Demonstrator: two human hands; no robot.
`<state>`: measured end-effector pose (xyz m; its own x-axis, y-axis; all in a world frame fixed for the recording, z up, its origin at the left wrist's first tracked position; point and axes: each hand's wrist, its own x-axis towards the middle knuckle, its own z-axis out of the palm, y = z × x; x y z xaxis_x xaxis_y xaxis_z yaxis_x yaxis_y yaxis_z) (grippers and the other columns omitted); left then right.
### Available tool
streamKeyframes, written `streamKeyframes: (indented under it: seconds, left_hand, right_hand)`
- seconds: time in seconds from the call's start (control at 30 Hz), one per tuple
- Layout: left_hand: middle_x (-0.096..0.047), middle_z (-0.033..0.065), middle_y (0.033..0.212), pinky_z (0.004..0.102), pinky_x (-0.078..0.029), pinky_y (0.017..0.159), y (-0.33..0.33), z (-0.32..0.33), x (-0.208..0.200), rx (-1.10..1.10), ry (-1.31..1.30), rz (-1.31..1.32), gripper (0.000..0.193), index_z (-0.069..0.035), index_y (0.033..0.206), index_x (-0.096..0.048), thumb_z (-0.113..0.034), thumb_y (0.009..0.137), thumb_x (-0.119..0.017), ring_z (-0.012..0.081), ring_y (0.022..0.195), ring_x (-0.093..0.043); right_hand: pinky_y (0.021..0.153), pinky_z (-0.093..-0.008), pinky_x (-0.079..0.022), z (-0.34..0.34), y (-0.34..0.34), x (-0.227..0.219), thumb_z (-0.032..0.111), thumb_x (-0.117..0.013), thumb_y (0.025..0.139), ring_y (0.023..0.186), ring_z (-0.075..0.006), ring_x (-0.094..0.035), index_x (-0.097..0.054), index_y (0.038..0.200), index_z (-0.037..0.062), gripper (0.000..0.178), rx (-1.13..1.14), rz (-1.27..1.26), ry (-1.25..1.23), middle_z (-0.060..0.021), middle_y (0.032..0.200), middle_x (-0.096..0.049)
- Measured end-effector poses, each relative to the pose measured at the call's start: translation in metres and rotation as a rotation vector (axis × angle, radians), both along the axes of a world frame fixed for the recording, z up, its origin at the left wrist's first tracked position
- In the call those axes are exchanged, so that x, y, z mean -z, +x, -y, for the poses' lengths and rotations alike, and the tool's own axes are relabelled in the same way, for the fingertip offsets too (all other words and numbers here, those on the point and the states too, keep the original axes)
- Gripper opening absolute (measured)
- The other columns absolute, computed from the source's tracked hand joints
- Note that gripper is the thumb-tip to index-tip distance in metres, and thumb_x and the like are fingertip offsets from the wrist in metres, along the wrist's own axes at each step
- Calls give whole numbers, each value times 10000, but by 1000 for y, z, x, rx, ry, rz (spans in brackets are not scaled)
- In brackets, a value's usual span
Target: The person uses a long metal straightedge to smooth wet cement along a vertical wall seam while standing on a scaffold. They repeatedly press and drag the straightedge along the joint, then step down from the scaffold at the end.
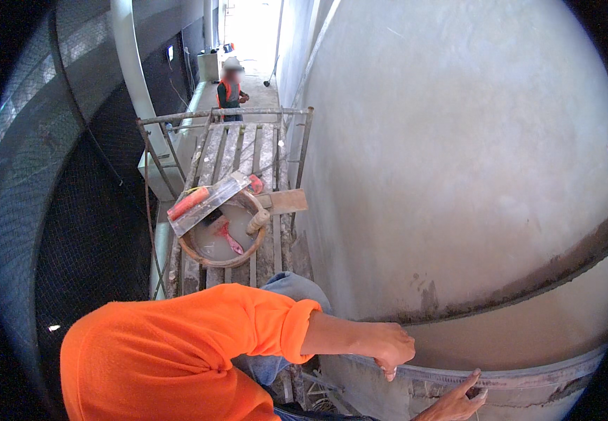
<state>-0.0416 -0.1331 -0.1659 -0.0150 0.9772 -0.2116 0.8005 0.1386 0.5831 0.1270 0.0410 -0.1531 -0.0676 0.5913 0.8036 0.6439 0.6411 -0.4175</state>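
Observation:
Along the lower wall runs a long grey straightedge [528,379], just below a band of damp brown plaster [500,349]. My left hand [387,345], at the end of a rolled orange sleeve, is closed over the straightedge toward its left end, fingertips pointing down. Lower and further right, my right hand [455,403] grips the same strip, one finger over its upper edge and another beneath. Part of that hand is cut off by the frame's bottom.
A bucket [223,264] of murky water stands on slatted scaffold planks [209,151], with a trowel [230,191], a red-handled brush [230,240] and a wooden float [288,201] on or in it. Metal rails [248,111] edge the far end. Beyond stands a person [230,95]. Dark netting [93,210] hangs left.

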Motion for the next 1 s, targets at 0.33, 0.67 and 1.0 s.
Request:
streamKeyframes:
  seconds: [0.33, 0.67, 1.0]
  left_hand:
    - [-747, 224, 1027, 514, -573, 898, 0, -2, 1, 9, -14, 8, 518, 50, 1016, -745, -406, 798, -855, 418, 1051, -720]
    - [-757, 229, 993, 519, -579, 868, 1, -2, 1, 18, 3, -5, 508, 56, 1010, -749, -395, 800, -855, 433, 1026, -728]
    - [-761, 216, 936, 515, -583, 843, 1, 3, 7, 7, 70, -44, 495, 51, 961, -759, -407, 800, -854, 411, 988, -737]
  right_hand:
    - [618, -563, -454, 1, 0, 0, 579, -826, 849, 630, -422, -587, -622, 702, 6, 625, -2, -12, -22, -205, 675, -609]
    - [614, -561, -459, 1, -2, 0, 580, -833, 839, 638, -418, -602, -643, 715, 17, 607, 1, -23, -23, -202, 693, -625]
    - [593, -541, -457, -1, -3, 1, 594, -825, 844, 632, -406, -598, -630, 710, 32, 610, 7, -23, 39, -183, 680, -613]
